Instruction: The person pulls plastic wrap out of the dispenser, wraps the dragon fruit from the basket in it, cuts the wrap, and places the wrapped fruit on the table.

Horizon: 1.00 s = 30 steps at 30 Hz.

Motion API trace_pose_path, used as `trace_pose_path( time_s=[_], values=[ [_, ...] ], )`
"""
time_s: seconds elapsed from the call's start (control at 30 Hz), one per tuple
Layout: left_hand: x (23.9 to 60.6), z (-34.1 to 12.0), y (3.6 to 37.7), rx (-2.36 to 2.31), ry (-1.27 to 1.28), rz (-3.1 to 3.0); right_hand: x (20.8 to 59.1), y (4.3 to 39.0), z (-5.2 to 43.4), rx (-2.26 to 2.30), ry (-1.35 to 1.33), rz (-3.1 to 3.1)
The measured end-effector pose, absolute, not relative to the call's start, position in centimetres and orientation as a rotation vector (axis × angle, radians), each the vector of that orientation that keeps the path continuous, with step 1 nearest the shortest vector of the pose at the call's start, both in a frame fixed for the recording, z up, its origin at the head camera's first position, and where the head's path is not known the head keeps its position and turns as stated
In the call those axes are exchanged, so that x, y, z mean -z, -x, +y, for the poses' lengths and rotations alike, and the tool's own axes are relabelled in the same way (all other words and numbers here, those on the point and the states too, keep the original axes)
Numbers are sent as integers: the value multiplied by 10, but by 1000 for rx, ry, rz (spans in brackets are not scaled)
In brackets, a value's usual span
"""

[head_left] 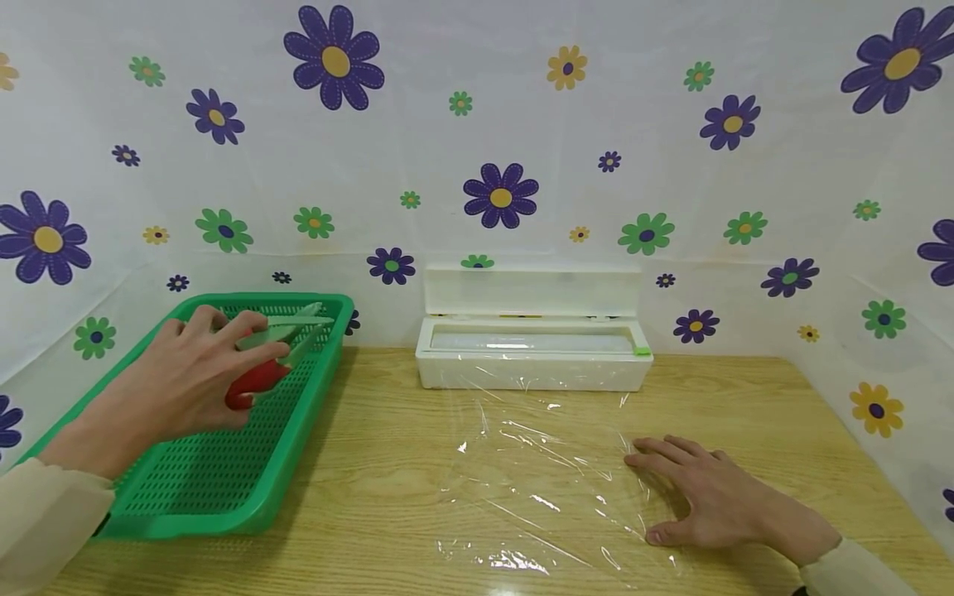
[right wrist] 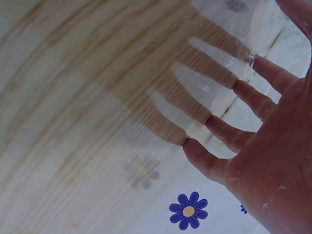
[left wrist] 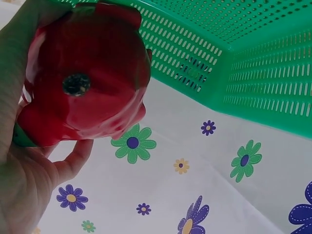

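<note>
Your left hand (head_left: 186, 377) holds a red pepper (head_left: 257, 382), fingers curled round it, just over the green basket (head_left: 224, 488). The pepper is up in the air, not on the table (head_left: 373, 513) yet. Your right hand (head_left: 708, 497) lies flat with straight fingers, pressing on the clear wrap (head_left: 537, 463). The wrap is already pulled out from the white box (head_left: 532, 360) and spread flat. The pepper is not on the wrap, and nothing is wrapped yet.
</note>
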<state>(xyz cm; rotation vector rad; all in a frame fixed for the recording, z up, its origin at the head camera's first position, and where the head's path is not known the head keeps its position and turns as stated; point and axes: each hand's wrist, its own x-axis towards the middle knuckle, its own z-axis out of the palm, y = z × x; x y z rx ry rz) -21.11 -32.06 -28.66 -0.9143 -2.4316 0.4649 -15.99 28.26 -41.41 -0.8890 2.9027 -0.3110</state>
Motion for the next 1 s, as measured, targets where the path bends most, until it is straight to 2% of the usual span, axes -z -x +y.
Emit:
trace_pose_path(
  time_s=[1.0],
  values=[
    [273, -306, 201, -364, 872, -2425, 414, 160, 283, 322, 903, 2899]
  ],
)
